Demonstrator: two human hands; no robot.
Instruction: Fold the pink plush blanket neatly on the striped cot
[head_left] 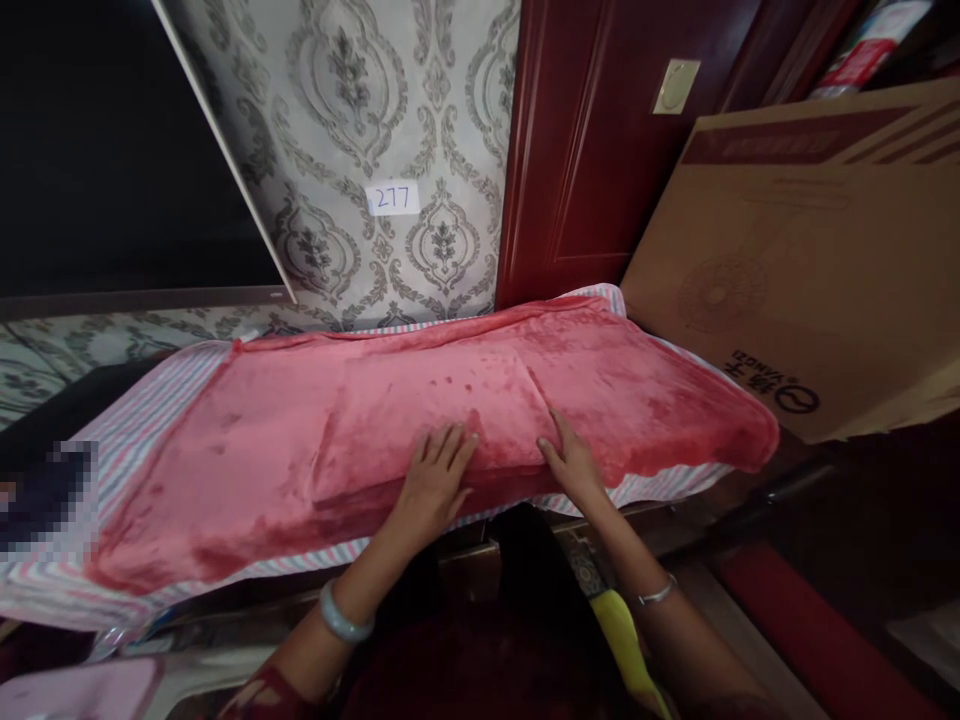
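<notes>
A pink plush blanket (pixel 300 430) lies spread over a striped cloth (pixel 157 390) on a long surface in front of me. My left hand (pixel 435 475) rests flat on the blanket's near edge, fingers stretched out and slightly apart, with a pale bangle on the wrist. My right hand (pixel 571 458) lies flat on the blanket just to the right, fingers extended toward a fold line, with a thin bracelet on the wrist. Neither hand holds anything.
A large cardboard box (pixel 817 260) leans at the right. A dark red wooden door (pixel 592 150) stands behind the blanket, next to patterned wallpaper bearing a white label (pixel 392 197). A dark panel (pixel 112 140) fills the upper left.
</notes>
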